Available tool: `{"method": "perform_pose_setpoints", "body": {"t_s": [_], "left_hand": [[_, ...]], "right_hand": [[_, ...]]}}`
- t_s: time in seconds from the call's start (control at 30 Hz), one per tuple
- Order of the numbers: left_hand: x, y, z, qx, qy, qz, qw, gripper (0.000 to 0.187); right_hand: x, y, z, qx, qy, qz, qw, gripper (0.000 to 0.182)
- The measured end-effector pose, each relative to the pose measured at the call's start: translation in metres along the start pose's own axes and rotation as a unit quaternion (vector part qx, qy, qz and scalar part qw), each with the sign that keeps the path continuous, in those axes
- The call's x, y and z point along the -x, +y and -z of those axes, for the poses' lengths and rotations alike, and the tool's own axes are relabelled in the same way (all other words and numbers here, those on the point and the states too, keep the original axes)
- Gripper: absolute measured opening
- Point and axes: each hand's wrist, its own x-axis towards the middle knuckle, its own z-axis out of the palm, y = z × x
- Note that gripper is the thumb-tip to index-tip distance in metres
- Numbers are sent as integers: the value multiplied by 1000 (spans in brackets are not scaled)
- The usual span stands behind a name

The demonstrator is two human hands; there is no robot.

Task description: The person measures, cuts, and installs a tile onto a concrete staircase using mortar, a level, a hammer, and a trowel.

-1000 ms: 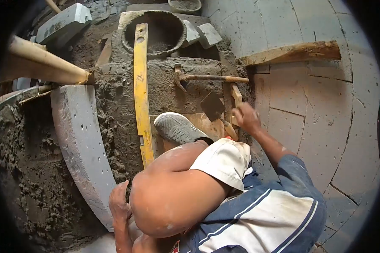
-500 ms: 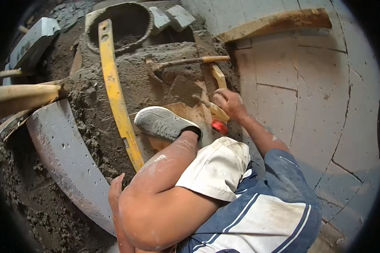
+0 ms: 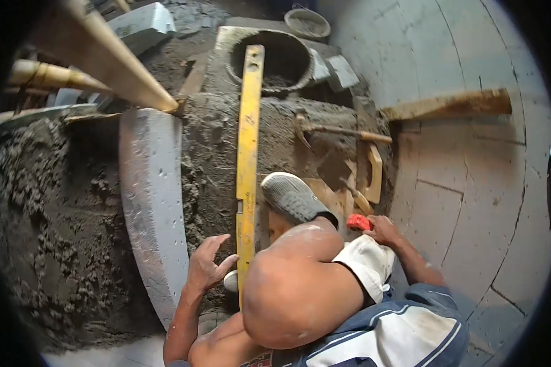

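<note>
My right hand [image 3: 384,230] is closed around a red tape measure [image 3: 358,222], just beside my knee and shorts. My left hand [image 3: 208,263] is raised with thumb and fingers apart, holding nothing, just left of the lower end of a long yellow spirit level [image 3: 247,159]. Ahead of the right hand lie a trowel [image 3: 362,202] with a pale handle and a yellowish handle [image 3: 373,174], perhaps of a float. A claw hammer [image 3: 349,134] rests beyond them on the mortar-covered surface.
Left of the level stands a long pale block [image 3: 156,202], with rough wet mortar [image 3: 55,226] beyond it. A round-rimmed hole [image 3: 275,85] lies at the far end, near a small bucket [image 3: 307,25]. A wooden board [image 3: 450,105] leans along the block wall [image 3: 447,159]; timber [image 3: 104,55] juts in at upper left.
My right hand has drawn back from beside the trowel handle and taken hold of the red tape measure. My left hand has come up beside the level. The view has swung left.
</note>
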Motion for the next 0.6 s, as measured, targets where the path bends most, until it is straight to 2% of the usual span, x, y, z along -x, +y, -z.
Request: {"method": "perform_pose_setpoints", "body": {"t_s": [0.03,0.07,0.13,0.17,0.2,0.23,0.27,0.33,0.37,0.4,0.47,0.5,0.53,0.6], "left_hand": [[0,-1,-4,56,-5,22,998,58],[-2,10,-3,57,11,27,998,58],[-12,35,2,182,12,27,983,65],[-18,41,4,159,10,-10,987,76],[-27,52,11,157,22,-8,987,76],[-37,66,23,51,82,-96,991,79],[-46,81,35,-57,138,-178,973,82],[-59,106,59,-201,140,-203,948,85],[-65,112,63,-232,147,-210,938,84],[-67,113,62,-237,151,-206,937,84],[-71,112,55,-200,200,-97,954,80],[-74,110,57,-175,234,-84,953,69],[-72,109,62,-143,214,-34,966,56],[-73,102,59,-115,230,3,966,47]], "right_hand": [[2,-14,28,4,-38,63,997,39],[2,-43,56,14,-36,77,996,39],[-10,-112,97,-2,31,154,988,38],[-21,-143,107,25,67,192,979,38],[-33,-173,115,50,103,230,967,38],[-45,-204,121,59,81,268,958,41],[-55,-234,126,70,58,306,948,43],[-54,-297,141,16,-81,383,920,45],[-63,-319,136,16,-144,418,897,50],[-70,-335,131,15,-206,450,869,55],[-63,-352,124,-163,-235,460,841,62],[-60,-357,118,-212,-206,488,821,55],[-59,-355,115,-211,-214,492,817,55],[-60,-353,113,-312,-225,433,815,48]]}}
